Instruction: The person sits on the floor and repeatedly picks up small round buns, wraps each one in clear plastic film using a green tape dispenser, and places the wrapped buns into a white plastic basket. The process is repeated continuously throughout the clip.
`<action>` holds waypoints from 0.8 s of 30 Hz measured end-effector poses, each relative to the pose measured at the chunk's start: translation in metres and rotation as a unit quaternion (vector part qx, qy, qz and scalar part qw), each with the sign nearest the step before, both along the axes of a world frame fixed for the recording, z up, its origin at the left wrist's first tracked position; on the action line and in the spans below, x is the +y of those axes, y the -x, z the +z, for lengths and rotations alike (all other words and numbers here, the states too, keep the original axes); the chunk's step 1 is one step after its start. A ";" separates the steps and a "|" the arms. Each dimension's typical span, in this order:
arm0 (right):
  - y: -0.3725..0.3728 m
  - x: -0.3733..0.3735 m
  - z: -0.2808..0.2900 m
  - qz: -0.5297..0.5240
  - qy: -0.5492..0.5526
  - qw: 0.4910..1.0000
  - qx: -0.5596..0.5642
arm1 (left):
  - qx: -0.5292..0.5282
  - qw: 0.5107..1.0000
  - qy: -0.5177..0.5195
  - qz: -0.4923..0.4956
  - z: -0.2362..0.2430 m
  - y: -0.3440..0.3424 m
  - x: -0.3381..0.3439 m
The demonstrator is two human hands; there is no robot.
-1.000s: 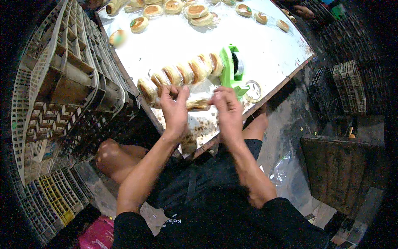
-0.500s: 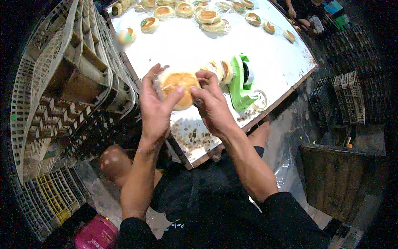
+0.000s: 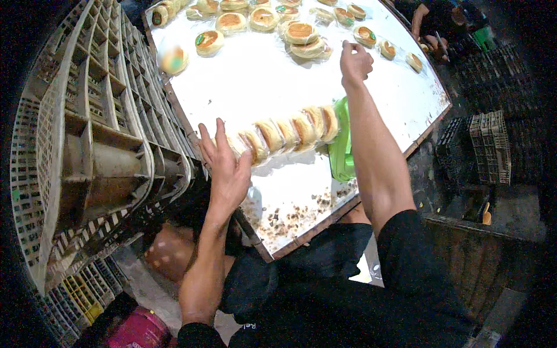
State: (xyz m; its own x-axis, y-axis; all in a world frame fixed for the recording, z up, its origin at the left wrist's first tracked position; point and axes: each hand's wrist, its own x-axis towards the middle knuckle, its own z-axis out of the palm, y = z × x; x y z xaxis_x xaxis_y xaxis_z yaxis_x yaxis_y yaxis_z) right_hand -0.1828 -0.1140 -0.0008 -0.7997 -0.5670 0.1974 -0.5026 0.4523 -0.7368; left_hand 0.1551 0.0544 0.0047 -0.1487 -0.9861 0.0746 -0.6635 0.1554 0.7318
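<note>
A row of flat round buns [image 3: 284,134], stood on edge in clear wrapping, runs across the near part of the white table. My left hand [image 3: 225,169] is at the row's left end, fingers spread, with the thumb against the end bun. My right hand [image 3: 355,62] is stretched over the far part of the table, fingers curled in, no object visible in it. Just left of it lie two stacked wrapped buns [image 3: 303,39]; a bun with a green label [image 3: 365,36] lies beyond. Under my right forearm stands a green tape dispenser [image 3: 342,142], partly hidden.
More wrapped buns [image 3: 231,22] are spread along the table's far side. Stacked plastic crates [image 3: 110,116] press close to the table's left edge. Dark crumbs [image 3: 284,217] cover its near corner. Another person's arm [image 3: 419,22] shows at the far right. More crates [image 3: 490,145] stand at right.
The bun that both hands held is now at the left end of the row. My right hand has let go and moved far forward; the left has lowered and spread its fingers.
</note>
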 end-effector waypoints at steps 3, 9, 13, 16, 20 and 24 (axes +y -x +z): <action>0.021 -0.008 0.001 0.129 0.001 0.965 -0.229 | 0.048 0.996 -0.076 0.010 -0.002 -0.011 -0.003; -0.037 0.023 0.077 0.327 -0.001 0.945 -0.030 | 0.186 0.982 -0.027 0.012 0.050 -0.014 0.001; -0.135 0.121 0.136 0.420 0.009 0.907 -0.006 | 0.047 0.984 0.167 -0.040 0.050 0.011 -0.001; -0.169 0.191 0.144 0.425 0.199 0.874 0.125 | 0.079 0.988 0.131 -0.031 0.065 0.023 0.007; -0.155 0.237 0.088 0.298 0.265 0.903 -0.160 | 0.466 0.863 -0.141 -0.136 0.062 0.038 0.017; -0.158 0.282 0.055 0.368 0.125 0.884 -0.259 | 0.339 0.934 -0.116 0.016 0.044 0.043 0.028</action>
